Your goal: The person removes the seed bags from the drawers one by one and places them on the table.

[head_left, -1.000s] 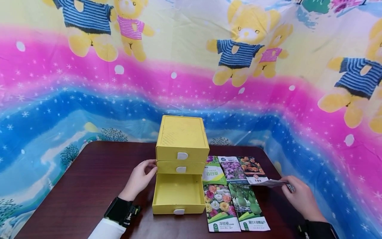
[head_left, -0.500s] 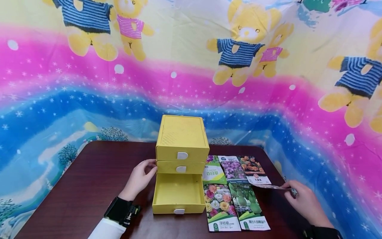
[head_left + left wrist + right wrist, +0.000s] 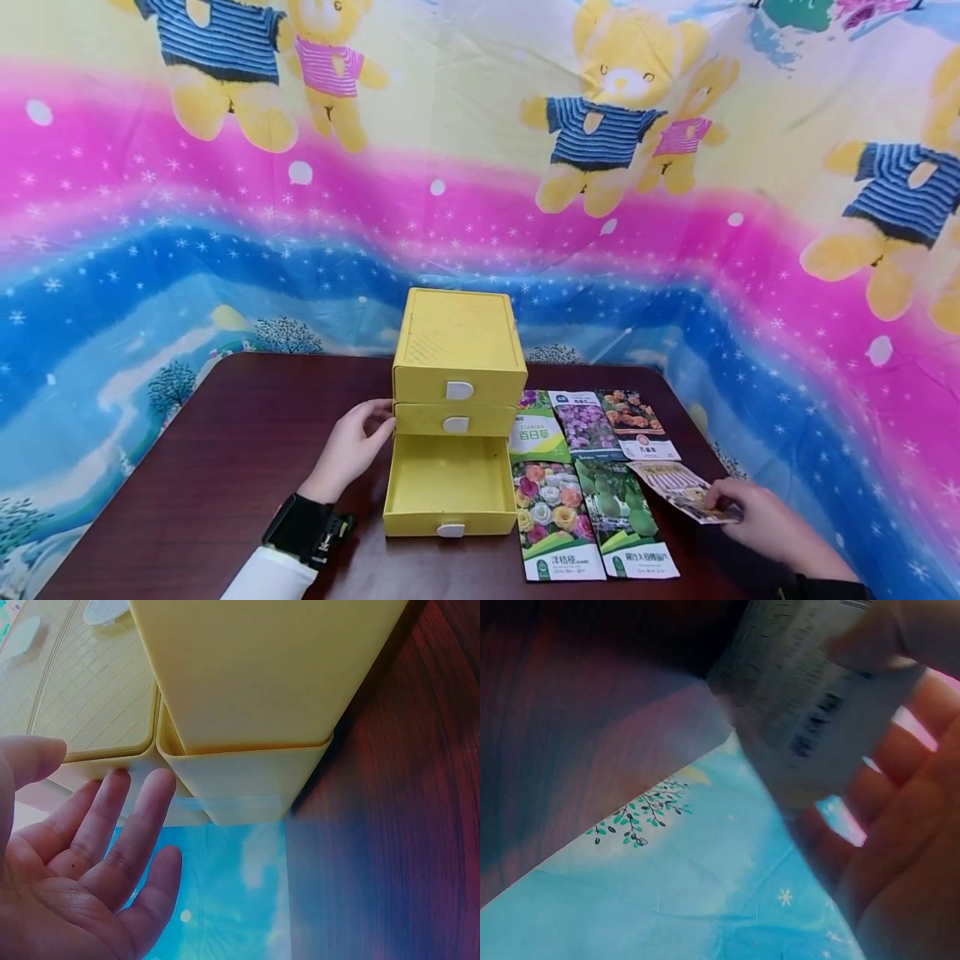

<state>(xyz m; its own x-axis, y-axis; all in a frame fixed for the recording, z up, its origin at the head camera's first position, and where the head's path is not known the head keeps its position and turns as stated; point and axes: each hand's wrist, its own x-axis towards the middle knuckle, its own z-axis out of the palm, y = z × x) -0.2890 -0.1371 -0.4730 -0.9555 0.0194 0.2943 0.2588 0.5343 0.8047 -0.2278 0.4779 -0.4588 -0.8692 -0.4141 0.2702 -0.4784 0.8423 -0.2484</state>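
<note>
My right hand point(image 3: 768, 521) pinches a seed packet point(image 3: 671, 490) by its near corner at the right of the table. In the right wrist view the packet's printed back point(image 3: 795, 761) faces the camera, with the thumb over it. My left hand point(image 3: 348, 450) rests its fingertips on the left side of a yellow drawer unit point(image 3: 461, 329). Those fingers point(image 3: 142, 817) are spread and loosely bent in the left wrist view. The unit's bottom drawer point(image 3: 450, 525) is pulled out with nothing in it; the two drawers above are closed.
Several seed packets lie in two rows right of the unit: a zinnia packet point(image 3: 536, 437), a purple-flower one point(image 3: 588, 429), an orange-flower one point(image 3: 637, 421), a mixed-rose-like one point(image 3: 555, 508) and a green-fruit one point(image 3: 618, 504). A bear-print curtain point(image 3: 480, 208) surrounds the dark table point(image 3: 225, 467).
My right hand has moved down and toward me, and the packet has tipped from nearly edge-on to show its printed front, low beside the other packets. My left hand stays put.
</note>
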